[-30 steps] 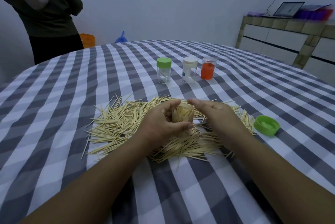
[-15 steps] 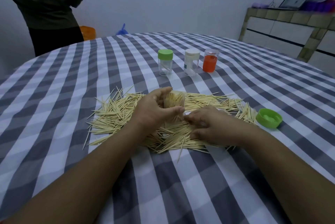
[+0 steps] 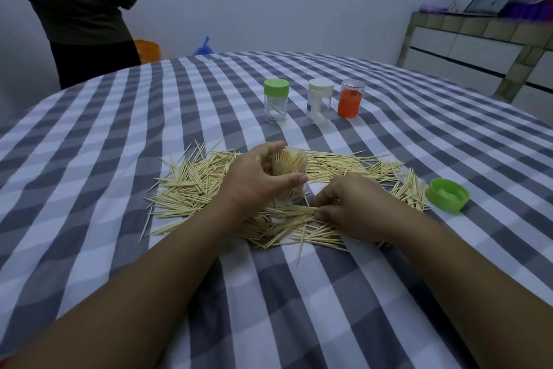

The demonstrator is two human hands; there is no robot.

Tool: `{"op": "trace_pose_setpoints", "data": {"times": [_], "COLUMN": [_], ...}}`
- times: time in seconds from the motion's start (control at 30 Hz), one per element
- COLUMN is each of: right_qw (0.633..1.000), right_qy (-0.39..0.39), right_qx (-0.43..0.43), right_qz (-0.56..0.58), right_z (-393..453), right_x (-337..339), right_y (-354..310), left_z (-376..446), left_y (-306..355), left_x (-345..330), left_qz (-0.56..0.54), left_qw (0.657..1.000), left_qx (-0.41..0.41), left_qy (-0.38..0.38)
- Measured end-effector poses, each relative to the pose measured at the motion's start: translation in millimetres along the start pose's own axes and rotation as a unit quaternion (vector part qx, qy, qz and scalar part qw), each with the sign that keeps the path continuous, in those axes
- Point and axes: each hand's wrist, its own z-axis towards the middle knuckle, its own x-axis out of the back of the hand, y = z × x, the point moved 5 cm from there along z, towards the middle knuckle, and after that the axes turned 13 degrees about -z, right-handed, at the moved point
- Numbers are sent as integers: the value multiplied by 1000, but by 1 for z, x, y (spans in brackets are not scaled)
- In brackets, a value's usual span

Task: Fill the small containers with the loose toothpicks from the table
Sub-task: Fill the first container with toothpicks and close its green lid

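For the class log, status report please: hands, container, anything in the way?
Left hand grips the clear, nearly full toothpick container. Right hand pinches loose wooden toothpicks from the pile. Nothing in the way.

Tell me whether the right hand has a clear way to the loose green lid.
Probably yes: the green lid lies open on the cloth beside the right hand, with only scattered toothpicks between.
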Motion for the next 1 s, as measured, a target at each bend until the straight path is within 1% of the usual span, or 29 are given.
{"op": "trace_pose_setpoints", "data": {"times": [0.07, 0.17, 0.3, 0.4, 0.47, 0.6, 0.67, 0.73, 0.8, 0.87, 0.9, 1.0], "right_qw": [1000, 993, 973, 963, 964, 989, 998, 997, 987, 963, 942, 848], "right_qy": [-3, -8, 43, 64, 69, 61, 44, 36, 45, 74, 93, 150], "right_qx": [6, 31, 68, 60, 54, 21, -3, -19, -31, -42, -49, -68], "right_qz": [-21, -110, -219, -256, -250, -130, -39, 63, 153, 255, 319, 504], "right_z": [1, 0, -4, -6, -5, -5, -8, -11, -10, -9, -8, -7], "right_x": [0, 0, 3, 5, 7, 18, 22, 26, 29, 31, 31, 31], "right_y": [0, -7, -16, -15, -11, 7, 17, 25, 31, 32, 32, 27], "left_z": [1, 1, 1, 0, 0, -1, -1, -2, -2, -4, -5, -8], "left_y": [0, 0, 0, 1, 2, 3, 3, 2, 2, 2, 2, 1], "left_x": [-1, -1, 0, 0, -1, -2, -2, -2, -4, -7, -8, -16], "left_qz": [1, -1, -2, -5, -8, -24, -23, -24, -19, -19, -23, -31], "left_qw": [1000, 1000, 1000, 1000, 1000, 1000, 1000, 1000, 1000, 1000, 999, 999], "left_qx": [0, 4, 4, 3, 2, 7, 7, 5, 3, 3, 3, 1], "left_qy": [-2, -4, -4, -4, -5, -6, -7, -8, -11, -17, -22, -40]}}
